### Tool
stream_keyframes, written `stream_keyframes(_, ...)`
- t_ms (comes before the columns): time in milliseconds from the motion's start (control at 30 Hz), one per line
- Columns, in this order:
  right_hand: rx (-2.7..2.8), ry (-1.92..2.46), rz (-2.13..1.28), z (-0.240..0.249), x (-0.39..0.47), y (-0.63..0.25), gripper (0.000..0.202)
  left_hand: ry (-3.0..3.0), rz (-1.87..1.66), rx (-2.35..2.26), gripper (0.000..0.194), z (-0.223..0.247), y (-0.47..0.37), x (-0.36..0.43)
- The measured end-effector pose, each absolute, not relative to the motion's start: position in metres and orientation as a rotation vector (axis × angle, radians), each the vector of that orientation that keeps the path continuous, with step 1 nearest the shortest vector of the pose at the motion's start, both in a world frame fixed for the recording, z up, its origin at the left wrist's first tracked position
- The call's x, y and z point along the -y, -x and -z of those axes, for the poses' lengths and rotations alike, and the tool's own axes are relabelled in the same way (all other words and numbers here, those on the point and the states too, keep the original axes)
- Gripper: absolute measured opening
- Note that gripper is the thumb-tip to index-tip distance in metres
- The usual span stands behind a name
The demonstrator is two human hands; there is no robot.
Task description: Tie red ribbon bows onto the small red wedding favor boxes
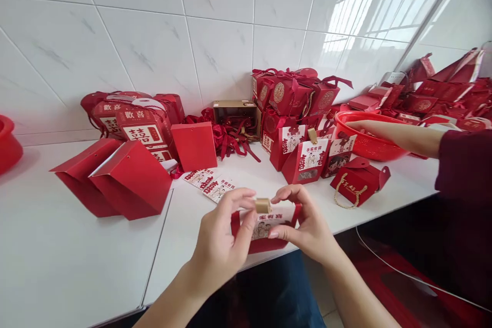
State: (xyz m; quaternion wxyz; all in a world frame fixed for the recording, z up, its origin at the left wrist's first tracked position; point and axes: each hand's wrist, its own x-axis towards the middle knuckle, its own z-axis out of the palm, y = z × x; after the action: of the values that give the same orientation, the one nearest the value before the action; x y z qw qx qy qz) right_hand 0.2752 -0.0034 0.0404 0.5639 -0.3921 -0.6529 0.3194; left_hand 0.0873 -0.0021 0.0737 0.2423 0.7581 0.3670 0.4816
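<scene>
At the table's front edge, a small red gift box [269,243] stands between my two hands, with a white printed card on its front. A gold ribbon loop [263,205] sticks up from its top. My left hand [225,230] is closed around the box's left upper side, thumb on the front near the loop. Opposite it, my right hand [307,223] grips the right upper side, its thumb pressed on the card. The back of the box is hidden. Just behind lie several loose white printed cards [219,188].
Folded red boxes [130,179] stand at left, finished-looking gift boxes [305,161] and a rope-handled box [359,182] at right. Ribbons fill an open carton [236,118] by the wall. A co-worker's arm [400,136] reaches into a red plastic basket [369,146].
</scene>
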Motion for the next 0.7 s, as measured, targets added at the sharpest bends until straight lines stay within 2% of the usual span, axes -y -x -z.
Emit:
stream_keyframes(133, 1.582, 1.08, -0.721, -0.02, -0.003, -0.314, 0.04, -1.882, -1.409, -1.001, 0.062, -0.05, -0.096, -0.01)
stream_keyframes(200, 1.533, 1.177, -0.61, -0.011, -0.011, -0.346, 0.047, -1.857, -1.39, -1.009, 0.075, -0.038, -0.097, -0.011)
stream_keyframes(400, 1.429, 1.529, -0.041, -0.003, -0.055, -0.433, 0.05, -1.915, -0.938, -1.246, 0.065, -0.024, -0.079, -0.011)
stream_keyframes(533, 1.37, 1.568, 0.084, -0.001, -0.065, -0.426, 0.063, -2.185, -0.576, -1.428, 0.063, -0.026, -0.057, -0.022)
stream_keyframes(633, 1.283, 1.569, 0.399, 0.001, -0.054, -0.412, 0.062, -2.258, -0.268, -1.649, 0.067, -0.026, -0.037, -0.036)
stream_keyframes(700, 1.176, 1.625, 0.582, 0.005, -0.045, -0.419, 0.069, -2.24, -0.154, -1.763, 0.074, -0.024, -0.025, -0.044)
